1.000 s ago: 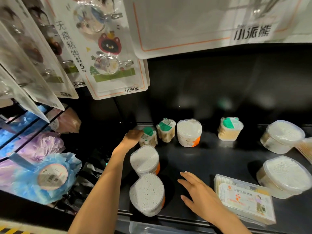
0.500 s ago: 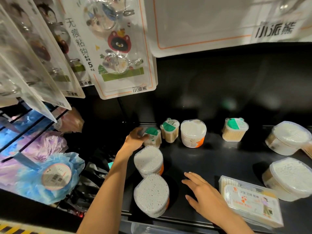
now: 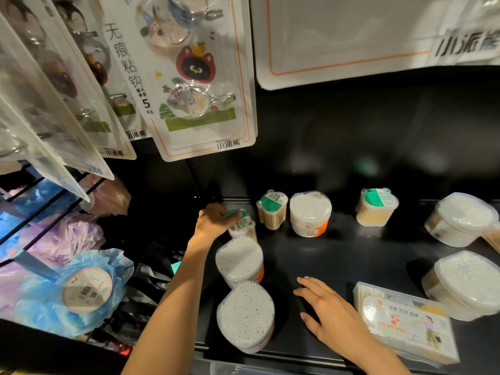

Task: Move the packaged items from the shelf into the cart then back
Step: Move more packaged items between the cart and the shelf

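Observation:
My left hand reaches to the back left of the black shelf and grips a small green-lidded toothpick jar, which is tilted. Two round cotton-swab tubs stand in a row in front of it. My right hand rests open and flat on the shelf near the front edge, holding nothing. Another green-lidded jar and a swab tub with an orange band stand at the back.
A third green-lidded jar stands further right, with larger swab tubs at the right edge. A flat rectangular swab box lies beside my right hand. Hook packs hang overhead; bath puffs fill the left rack.
My left hand has closed further over the small jar's green lid and the jar now leans. The view has shifted slightly; my right hand stays in place.

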